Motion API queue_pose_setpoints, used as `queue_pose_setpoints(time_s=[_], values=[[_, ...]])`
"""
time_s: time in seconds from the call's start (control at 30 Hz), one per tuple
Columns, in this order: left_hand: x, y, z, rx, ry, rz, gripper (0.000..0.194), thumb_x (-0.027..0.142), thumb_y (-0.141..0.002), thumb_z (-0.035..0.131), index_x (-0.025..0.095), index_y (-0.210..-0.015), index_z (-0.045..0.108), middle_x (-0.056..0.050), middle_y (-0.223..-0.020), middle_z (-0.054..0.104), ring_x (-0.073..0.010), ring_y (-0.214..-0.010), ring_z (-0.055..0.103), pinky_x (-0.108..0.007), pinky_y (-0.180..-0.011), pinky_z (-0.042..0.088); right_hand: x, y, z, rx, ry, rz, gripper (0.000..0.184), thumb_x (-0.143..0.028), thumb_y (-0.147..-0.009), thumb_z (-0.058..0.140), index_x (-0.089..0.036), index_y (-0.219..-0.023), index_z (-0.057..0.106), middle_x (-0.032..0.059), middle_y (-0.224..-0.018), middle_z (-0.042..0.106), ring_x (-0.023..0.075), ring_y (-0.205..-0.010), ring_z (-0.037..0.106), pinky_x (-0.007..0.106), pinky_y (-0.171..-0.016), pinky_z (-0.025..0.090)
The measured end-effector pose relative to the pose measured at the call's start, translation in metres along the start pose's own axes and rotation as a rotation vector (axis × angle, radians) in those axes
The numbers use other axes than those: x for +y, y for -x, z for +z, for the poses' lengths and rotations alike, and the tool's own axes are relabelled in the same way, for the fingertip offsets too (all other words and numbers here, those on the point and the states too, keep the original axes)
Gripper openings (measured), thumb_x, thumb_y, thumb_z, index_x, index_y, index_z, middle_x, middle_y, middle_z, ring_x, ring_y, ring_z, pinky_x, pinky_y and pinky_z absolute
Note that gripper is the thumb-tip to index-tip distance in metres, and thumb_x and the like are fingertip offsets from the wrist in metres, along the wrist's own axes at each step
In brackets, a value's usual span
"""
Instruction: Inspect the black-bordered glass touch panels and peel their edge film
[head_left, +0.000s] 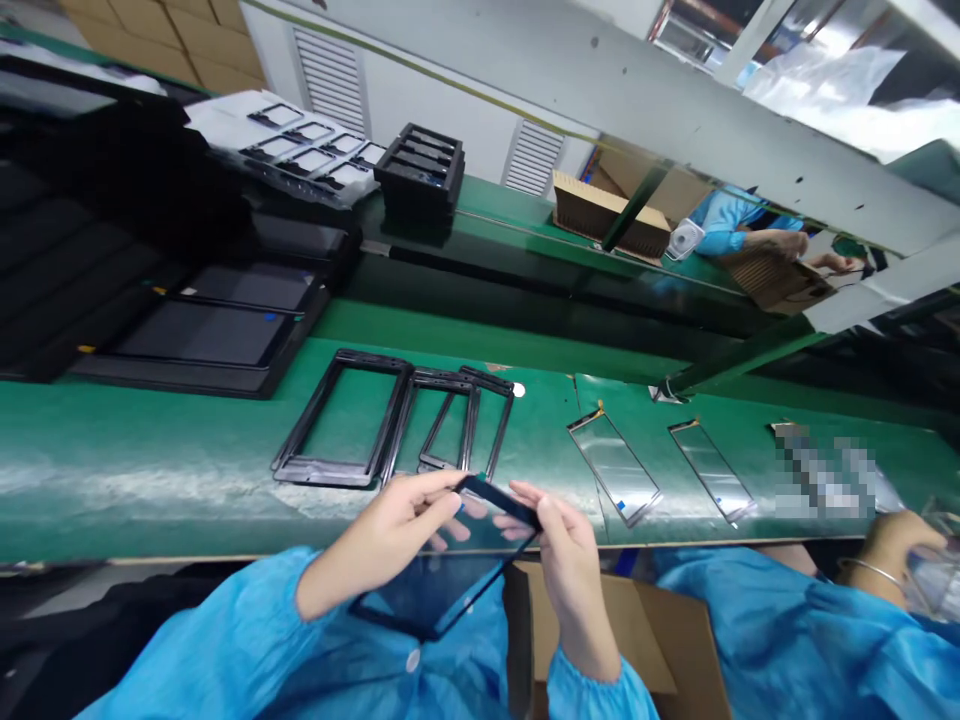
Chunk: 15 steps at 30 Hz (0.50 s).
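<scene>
Step in hand, as a guess: a handling or checking step, with a glass panel (442,588) held up and tilted between both hands. It's clear with a black border, sits off the worktop (150,440) at the front edge, and its near end hangs down in front of the blue jacket. Not set on anything. Next move calls for an even two-sided grip and fingers kept near the border; looks thin, so twisting or smudging is the likely risk.

Pose: left hand (405,522) grasps the far left corner, thumb on top, fingers underneath and partly seen through the glass. Right hand (568,535) grasps the far right corner, thumb near the edge, some fingertips behind the glass. Neither is free. Left forearm comes in on a slant from lower left; right one rises more steeply, wrist bent in toward the panel. Exact finger pressure: can't tell.

Around: black frames (322,470) lie just beyond the left hand, the right-hand two overlapping. Two clear panels lie apart to the right, one nearer (615,468), one farther (712,472). Black tray (187,380) with dark screens at left. Open carton (630,630) below the worktop edge. Co-worker's hand (892,550) at far right, well apart.
</scene>
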<state>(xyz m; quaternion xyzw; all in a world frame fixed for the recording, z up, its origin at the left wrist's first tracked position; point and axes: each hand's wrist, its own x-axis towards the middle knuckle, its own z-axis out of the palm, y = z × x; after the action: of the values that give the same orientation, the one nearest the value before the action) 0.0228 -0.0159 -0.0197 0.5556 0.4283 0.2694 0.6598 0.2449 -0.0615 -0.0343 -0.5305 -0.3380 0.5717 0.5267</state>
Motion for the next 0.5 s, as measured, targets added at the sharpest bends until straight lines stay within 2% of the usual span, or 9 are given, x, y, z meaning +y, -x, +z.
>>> queue_pose_setpoints(time_s=[0.1, 0.23, 0.37, 0.5], values=[[-0.006, 0.007, -0.002, 0.082, 0.209, -0.084, 0.066, 0.060, -0.096, 0.071, 0.012, -0.141, 0.065, -0.021, -0.119, 0.082, -0.0303, -0.093, 0.084, -0.034, -0.071, 0.067, 0.002, -0.004, -0.001, 0.067, 0.018, -0.013, 0.055, -0.069, -0.089, 0.077, -0.016, -0.095, 0.087, 0.0125, -0.078, 0.085, 0.0269, -0.063, 0.081, 0.035, -0.063, 0.068], [0.000, 0.013, 0.000, 0.112, 0.266, -0.112, 0.076, 0.069, -0.086, 0.079, 0.013, -0.135, 0.066, -0.023, -0.117, 0.083, -0.0313, -0.088, 0.084, -0.036, -0.068, 0.069, 0.001, -0.004, 0.006, 0.123, 0.024, -0.025, 0.056, -0.072, -0.086, 0.078, -0.016, -0.085, 0.083, 0.0109, -0.070, 0.083, 0.0259, -0.056, 0.079, 0.035, -0.060, 0.067], [0.004, 0.013, 0.003, 0.130, 0.275, -0.119, 0.074, 0.070, -0.083, 0.081, 0.014, -0.128, 0.068, -0.022, -0.115, 0.083, -0.0325, -0.087, 0.084, -0.037, -0.066, 0.069, -0.003, 0.001, 0.011, 0.108, 0.064, -0.073, 0.053, -0.068, -0.092, 0.074, -0.018, -0.077, 0.080, 0.0100, -0.068, 0.082, 0.0248, -0.056, 0.079, 0.031, -0.058, 0.065], [0.001, 0.014, -0.001, 0.113, 0.249, -0.111, 0.064, 0.065, -0.087, 0.079, 0.014, -0.126, 0.072, -0.021, -0.116, 0.083, -0.0344, -0.088, 0.084, -0.038, -0.066, 0.069, -0.009, 0.004, 0.007, 0.074, 0.107, -0.157, 0.048, -0.063, -0.099, 0.068, -0.019, -0.081, 0.079, 0.0075, -0.068, 0.082, 0.0225, -0.053, 0.078, 0.030, -0.057, 0.064]])
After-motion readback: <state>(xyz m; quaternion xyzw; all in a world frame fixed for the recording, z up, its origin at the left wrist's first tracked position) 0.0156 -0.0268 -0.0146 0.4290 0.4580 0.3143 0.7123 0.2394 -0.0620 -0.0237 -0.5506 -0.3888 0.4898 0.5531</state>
